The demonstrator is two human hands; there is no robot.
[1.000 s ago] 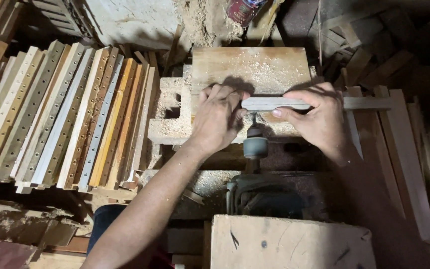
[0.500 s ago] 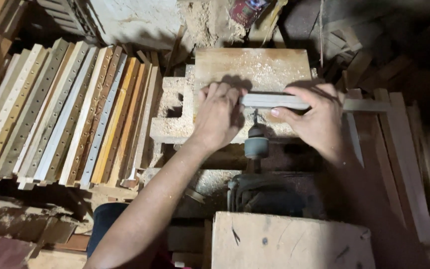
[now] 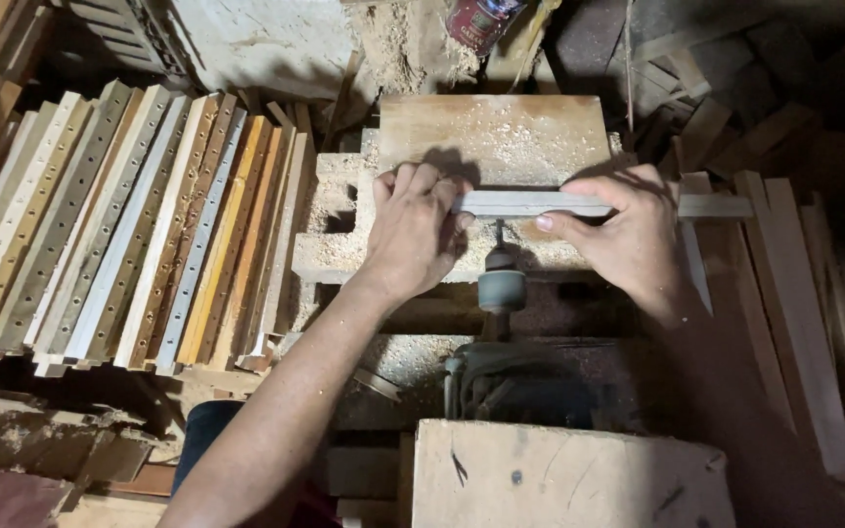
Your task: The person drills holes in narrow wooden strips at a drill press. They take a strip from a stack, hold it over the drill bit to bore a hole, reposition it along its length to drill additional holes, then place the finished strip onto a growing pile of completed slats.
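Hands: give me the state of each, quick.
Left hand: closed on the wooden strip.
Right hand: fingers gripping the same strip.

A wooden strip [image 3: 579,204] lies crosswise on a sawdust-covered table [image 3: 496,137], with the left hand [image 3: 413,230] on its left end and the right hand [image 3: 628,235] gripping it further right. Just before the strip, between the 2 hands, stands a drill chuck [image 3: 501,286]. Left of the table lies a row of drilled strips [image 3: 119,235]; right of it lie loose slats [image 3: 794,313]. Behind the table stands a can [image 3: 481,22].
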